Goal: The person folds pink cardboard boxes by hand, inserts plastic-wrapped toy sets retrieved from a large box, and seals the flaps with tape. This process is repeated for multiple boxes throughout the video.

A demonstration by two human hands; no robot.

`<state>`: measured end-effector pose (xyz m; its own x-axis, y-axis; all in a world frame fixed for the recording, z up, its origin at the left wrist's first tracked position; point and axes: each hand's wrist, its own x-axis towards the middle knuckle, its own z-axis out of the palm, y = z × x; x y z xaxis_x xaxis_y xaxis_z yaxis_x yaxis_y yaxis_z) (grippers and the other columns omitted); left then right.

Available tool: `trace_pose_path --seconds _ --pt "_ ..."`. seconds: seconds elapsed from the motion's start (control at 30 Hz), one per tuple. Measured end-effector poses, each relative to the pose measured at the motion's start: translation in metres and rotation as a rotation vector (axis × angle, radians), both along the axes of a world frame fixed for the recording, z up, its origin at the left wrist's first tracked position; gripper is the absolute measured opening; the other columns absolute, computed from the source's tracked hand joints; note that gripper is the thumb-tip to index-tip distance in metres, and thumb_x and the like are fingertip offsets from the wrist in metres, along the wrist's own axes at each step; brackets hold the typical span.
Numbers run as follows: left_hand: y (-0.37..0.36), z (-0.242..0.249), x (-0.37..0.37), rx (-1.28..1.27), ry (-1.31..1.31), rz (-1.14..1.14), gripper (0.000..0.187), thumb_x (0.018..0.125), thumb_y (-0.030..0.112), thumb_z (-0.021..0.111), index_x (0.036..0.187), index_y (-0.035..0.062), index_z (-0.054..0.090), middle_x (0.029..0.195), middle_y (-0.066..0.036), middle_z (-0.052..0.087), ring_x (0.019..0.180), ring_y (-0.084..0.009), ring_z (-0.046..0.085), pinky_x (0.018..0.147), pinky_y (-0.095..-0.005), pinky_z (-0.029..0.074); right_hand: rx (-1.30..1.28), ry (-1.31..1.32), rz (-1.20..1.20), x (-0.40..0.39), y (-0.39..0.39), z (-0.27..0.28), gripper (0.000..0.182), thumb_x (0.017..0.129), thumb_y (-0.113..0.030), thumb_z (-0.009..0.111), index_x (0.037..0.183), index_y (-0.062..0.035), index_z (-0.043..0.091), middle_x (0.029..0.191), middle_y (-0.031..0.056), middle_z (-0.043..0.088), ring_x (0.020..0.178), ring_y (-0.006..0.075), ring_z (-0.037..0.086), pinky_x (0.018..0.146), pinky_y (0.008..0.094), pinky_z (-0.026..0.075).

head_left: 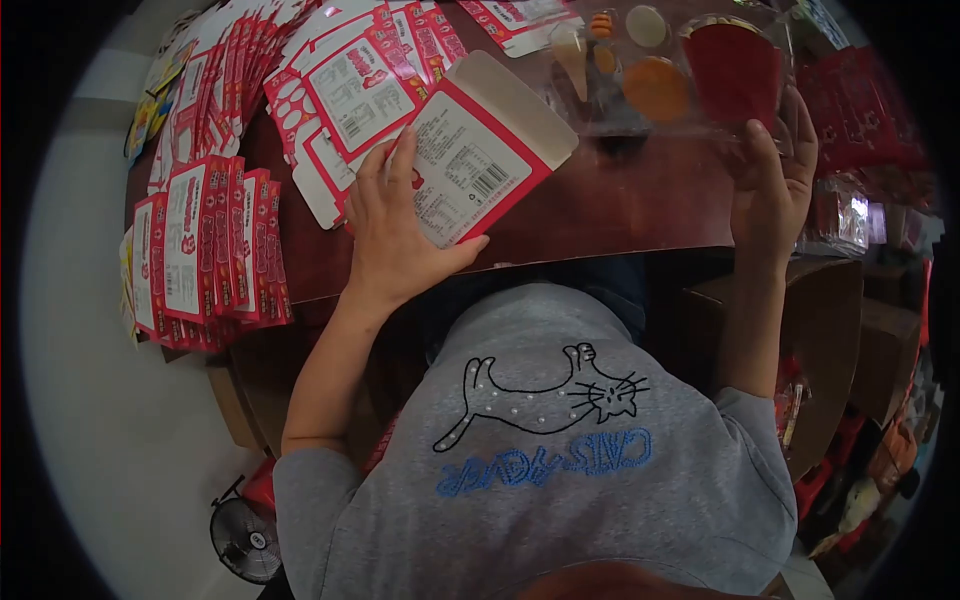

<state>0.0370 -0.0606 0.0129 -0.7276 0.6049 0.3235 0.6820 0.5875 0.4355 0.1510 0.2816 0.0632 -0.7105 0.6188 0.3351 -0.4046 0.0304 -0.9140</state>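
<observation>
My left hand (pixel 392 225) grips a red-and-white printed cardboard box (pixel 465 165) by its near side, fingers spread over the face and thumb at the lower edge. An open end flap (pixel 510 105) on this box points up and to the right. In my right hand (pixel 780 185) is a clear plastic tray (pixel 605 118), pinched at its near right corner. Inside the tray show a red fries-carton shape (pixel 733 72), an orange disc (pixel 655 90), a cone shape (pixel 571 62) and smaller pieces. The tray is to the right of the box, apart from it.
Flat red-and-white boxes (pixel 365 85) lie spread behind my left hand. More boxes stand in stacks (pixel 205 240) at the table's left. Red packages (pixel 860 110) and clear packs (pixel 838 218) sit at the right. A brown table (pixel 640 205) lies beneath; a black fan (pixel 247 540) stands lower left.
</observation>
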Motion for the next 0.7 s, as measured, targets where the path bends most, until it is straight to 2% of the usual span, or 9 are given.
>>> trace_pose_path --seconds 0.13,0.2,0.23,0.3,0.53,0.63,0.7 --pt "0.002 0.003 0.005 -0.133 0.075 0.001 0.129 0.056 0.045 0.091 0.159 0.0123 0.021 0.145 -0.02 0.032 0.131 -0.0383 0.036 0.106 -0.0536 0.031 -0.024 0.147 0.016 -0.005 -0.022 0.002 0.059 0.096 -0.005 0.065 0.149 -0.0088 0.038 0.132 0.0132 0.059 0.106 0.0209 0.068 0.086 0.0378 0.063" --pt "0.005 0.005 0.007 -0.062 0.049 -0.032 0.129 0.056 0.044 0.091 0.159 0.0119 0.021 0.145 -0.02 0.032 0.131 -0.0378 0.036 0.107 -0.0534 0.031 0.075 0.015 0.071 -0.009 -0.026 -0.006 0.056 0.099 -0.001 0.057 0.151 -0.0102 0.038 0.137 0.0107 0.056 0.111 0.0196 0.066 0.087 0.0393 0.062" --pt "0.003 0.005 0.006 -0.068 0.048 -0.037 0.129 0.056 0.044 0.091 0.159 0.0119 0.021 0.145 -0.02 0.032 0.131 -0.0378 0.036 0.107 -0.0534 0.031 0.069 0.014 0.065 -0.007 -0.024 -0.008 0.056 0.099 -0.001 0.057 0.151 -0.0102 0.038 0.137 0.0107 0.056 0.111 0.0196 0.066 0.087 0.0393 0.062" --pt "-0.005 0.004 0.004 -0.011 0.055 0.011 0.128 0.055 0.044 0.092 0.158 0.0119 0.022 0.145 -0.019 0.033 0.131 -0.0373 0.037 0.107 -0.0529 0.03 0.044 -0.19 0.024 -0.002 -0.013 -0.011 0.056 0.099 -0.003 0.057 0.151 -0.0097 0.038 0.14 0.0124 0.054 0.114 0.0217 0.066 0.087 0.0385 0.063" --pt "-0.011 0.0 0.007 -0.037 0.026 -0.054 0.128 0.056 0.044 0.092 0.158 0.0108 0.022 0.147 -0.02 0.031 0.134 -0.038 0.035 0.109 -0.0535 0.029 0.075 -0.228 0.11 0.001 -0.008 -0.022 0.055 0.099 -0.007 0.06 0.15 -0.0071 0.039 0.141 0.0156 0.053 0.119 0.024 0.064 0.088 0.0394 0.064" --pt "-0.012 0.006 0.01 -0.042 -0.007 -0.038 0.127 0.056 0.043 0.092 0.157 0.0093 0.024 0.147 -0.021 0.033 0.132 -0.0391 0.037 0.109 -0.0541 0.03 0.086 -0.226 0.083 -0.002 -0.01 -0.018 0.057 0.099 -0.006 0.06 0.151 -0.0071 0.037 0.139 0.0155 0.054 0.113 0.0227 0.067 0.087 0.0378 0.064" --pt "-0.012 0.004 0.009 -0.122 -0.004 -0.002 0.124 0.056 0.04 0.092 0.157 0.0084 0.026 0.146 -0.023 0.033 0.131 -0.0409 0.039 0.108 -0.0535 0.034 0.03 -0.116 -0.016 0.011 0.013 -0.005 0.053 0.096 -0.002 0.06 0.146 -0.0067 0.042 0.131 0.0142 0.058 0.106 0.0228 0.069 0.086 0.0409 0.064"
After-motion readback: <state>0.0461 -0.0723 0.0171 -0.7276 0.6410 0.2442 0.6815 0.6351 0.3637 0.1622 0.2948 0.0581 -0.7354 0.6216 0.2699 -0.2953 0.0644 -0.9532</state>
